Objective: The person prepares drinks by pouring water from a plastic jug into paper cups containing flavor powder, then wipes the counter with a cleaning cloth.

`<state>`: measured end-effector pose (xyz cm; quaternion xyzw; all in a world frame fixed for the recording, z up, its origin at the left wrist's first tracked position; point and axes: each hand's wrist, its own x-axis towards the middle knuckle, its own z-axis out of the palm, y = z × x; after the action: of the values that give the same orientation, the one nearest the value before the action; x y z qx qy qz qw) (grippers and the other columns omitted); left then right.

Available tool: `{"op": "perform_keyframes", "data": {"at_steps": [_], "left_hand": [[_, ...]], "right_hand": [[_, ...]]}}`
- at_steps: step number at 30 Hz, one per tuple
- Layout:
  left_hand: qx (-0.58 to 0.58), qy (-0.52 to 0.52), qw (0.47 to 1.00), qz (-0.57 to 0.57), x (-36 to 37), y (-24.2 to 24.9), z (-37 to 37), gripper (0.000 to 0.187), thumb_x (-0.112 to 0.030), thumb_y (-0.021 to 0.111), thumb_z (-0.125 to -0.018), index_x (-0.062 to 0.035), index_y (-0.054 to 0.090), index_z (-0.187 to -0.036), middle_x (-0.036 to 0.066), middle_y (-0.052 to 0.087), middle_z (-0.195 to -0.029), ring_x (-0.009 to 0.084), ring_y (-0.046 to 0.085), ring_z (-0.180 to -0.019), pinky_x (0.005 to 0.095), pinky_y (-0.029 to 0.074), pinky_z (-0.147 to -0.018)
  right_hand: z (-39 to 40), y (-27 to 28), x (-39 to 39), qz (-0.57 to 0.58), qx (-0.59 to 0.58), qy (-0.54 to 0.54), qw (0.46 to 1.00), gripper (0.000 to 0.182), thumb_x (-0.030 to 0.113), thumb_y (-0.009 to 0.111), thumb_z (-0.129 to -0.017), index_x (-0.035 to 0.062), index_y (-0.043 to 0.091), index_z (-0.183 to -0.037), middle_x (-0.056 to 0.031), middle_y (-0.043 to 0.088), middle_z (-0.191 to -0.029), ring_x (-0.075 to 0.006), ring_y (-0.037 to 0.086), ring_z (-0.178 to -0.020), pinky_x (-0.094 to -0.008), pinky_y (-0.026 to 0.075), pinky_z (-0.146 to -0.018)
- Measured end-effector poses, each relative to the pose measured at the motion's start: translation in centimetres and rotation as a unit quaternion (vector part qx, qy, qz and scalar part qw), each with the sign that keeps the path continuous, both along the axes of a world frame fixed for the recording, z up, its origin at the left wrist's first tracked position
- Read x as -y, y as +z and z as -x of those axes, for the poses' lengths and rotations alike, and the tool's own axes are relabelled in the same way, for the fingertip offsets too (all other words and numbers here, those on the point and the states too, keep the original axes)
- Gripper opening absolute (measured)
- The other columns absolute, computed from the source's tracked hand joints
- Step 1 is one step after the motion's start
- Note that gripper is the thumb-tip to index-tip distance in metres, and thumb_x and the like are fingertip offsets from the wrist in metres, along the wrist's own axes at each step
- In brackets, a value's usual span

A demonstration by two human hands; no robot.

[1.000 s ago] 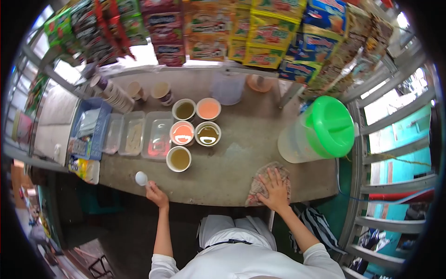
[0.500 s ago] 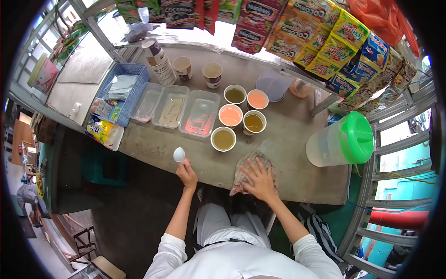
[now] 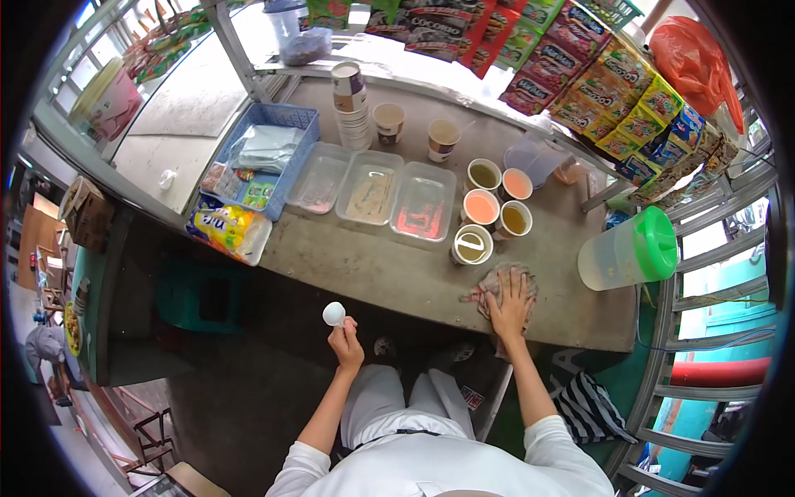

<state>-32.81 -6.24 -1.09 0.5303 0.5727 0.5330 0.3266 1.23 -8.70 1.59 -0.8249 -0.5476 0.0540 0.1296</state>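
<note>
Nearest the body, the left hand closes its grip on a white spoon, held off the table edge. Farther out, the right hand lies flat, fingers spread, on a cloth beside filled cups. Beyond stand trays, a green-lidded jug and hanging sachets.

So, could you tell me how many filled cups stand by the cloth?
5: two orange, two greenish, and one nearest the cloth.
</note>
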Motion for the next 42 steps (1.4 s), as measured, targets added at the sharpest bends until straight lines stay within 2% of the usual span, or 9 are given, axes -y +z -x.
{"op": "perform_keyframes", "data": {"at_steps": [4,7,16,22,25,28,31,40,42], "left_hand": [[-0.024,0.017,1.0,-0.004,0.4,0.3,4.2,0.026,-0.013,0.046,-0.094,0.003,0.052,-0.075,0.008,0.05,-0.058,0.0148,0.045,-0.048,0.0312,0.033,-0.046],[-0.023,0.026,0.999,0.007,0.8,0.1,6.2,0.026,-0.013,0.046,-0.095,0.0028,0.052,-0.076,0.008,0.05,-0.058,0.0145,0.045,-0.048,0.0313,0.032,-0.046],[-0.011,0.034,0.999,0.009,1.7,0.4,6.8,0.026,-0.013,0.045,-0.095,0.0018,0.052,-0.075,0.006,0.046,-0.055,0.0126,0.043,-0.047,0.0307,0.031,-0.045],[0.006,0.048,0.999,0.0,0.7,0.4,8.2,0.025,-0.019,0.042,-0.098,-0.0022,0.048,-0.081,-0.003,0.038,-0.064,0.004,0.031,-0.053,0.022,0.023,-0.047],[0.026,0.053,0.998,0.003,-0.2,0.5,8.3,0.024,-0.018,0.04,-0.099,-0.003,0.046,-0.081,-0.003,0.037,-0.069,0.0023,0.029,-0.055,0.0194,0.023,-0.048],[0.052,0.046,0.998,0.0,-1.5,0.7,7.1,0.025,-0.015,0.041,-0.097,0.0009,0.048,-0.078,0.0,0.044,-0.067,0.0052,0.035,-0.054,0.0231,0.025,-0.046],[0.047,-0.004,0.999,0.004,-2.7,1.1,4.7,0.024,-0.015,0.042,-0.096,0.0006,0.048,-0.079,0.0,0.043,-0.066,0.0053,0.034,-0.053,0.0233,0.025,-0.046],[0.049,-0.132,0.99,-0.018,-4.3,1.9,-2.2,0.024,-0.014,0.044,-0.095,0.0017,0.05,-0.078,0.002,0.042,-0.061,0.0085,0.036,-0.051,0.0264,0.027,-0.047],[0.041,-0.145,0.988,-0.014,-4.0,2.0,-2.9,0.025,-0.015,0.044,-0.095,0.0019,0.05,-0.078,0.002,0.042,-0.06,0.0088,0.036,-0.051,0.0265,0.027,-0.047]], "right_hand": [[7.8,0.6,0.8,0.029,-0.024,0.07,0.997,0.06,0.043,0.055,-0.085,0.026,0.039,-0.141,-0.0047,0.025,-0.151,-0.0325,0.015,-0.14,-0.0681,0.014,-0.103],[11.4,0.6,0.1,0.007,-0.044,0.077,0.996,0.061,0.044,0.056,-0.085,0.0256,0.039,-0.14,-0.0053,0.025,-0.151,-0.0335,0.016,-0.14,-0.0666,0.016,-0.103],[21.9,0.6,-9.8,-0.038,-0.036,0.251,0.966,0.06,0.046,0.053,-0.085,0.023,0.041,-0.139,-0.0082,0.027,-0.15,-0.034,0.021,-0.138,-0.0653,0.021,-0.103],[29.0,-0.2,-15.6,-0.089,-0.074,0.352,0.929,0.061,0.047,0.056,-0.082,0.0229,0.044,-0.136,-0.0088,0.029,-0.149,-0.0318,0.021,-0.139,-0.064,0.019,-0.105],[27.8,-0.5,-14.6,-0.091,-0.096,0.363,0.922,0.061,0.048,0.057,-0.081,0.0232,0.045,-0.136,-0.0085,0.028,-0.149,-0.0313,0.02,-0.139,-0.0626,0.02,-0.105],[25.1,-0.1,-11.7,-0.073,-0.084,0.36,0.926,0.062,0.047,0.059,-0.081,0.0246,0.043,-0.137,-0.0078,0.026,-0.15,-0.0303,0.02,-0.139,-0.0615,0.023,-0.105],[20.9,0.5,-8.5,-0.042,-0.065,0.332,0.94,0.062,0.048,0.057,-0.083,0.0267,0.04,-0.139,-0.0078,0.024,-0.151,-0.0303,0.019,-0.14,-0.0624,0.023,-0.104],[8.9,3.0,2.1,0.135,-0.011,0.115,0.984,0.066,0.059,0.043,-0.087,0.0306,0.028,-0.145,-0.0071,0.016,-0.154,-0.0332,0.013,-0.141,-0.0664,0.021,-0.103],[5.6,2.4,4.2,0.13,-0.021,0.059,0.99,0.067,0.06,0.043,-0.087,0.0303,0.027,-0.145,-0.0071,0.014,-0.154,-0.0338,0.012,-0.141,-0.0669,0.02,-0.103]]}}
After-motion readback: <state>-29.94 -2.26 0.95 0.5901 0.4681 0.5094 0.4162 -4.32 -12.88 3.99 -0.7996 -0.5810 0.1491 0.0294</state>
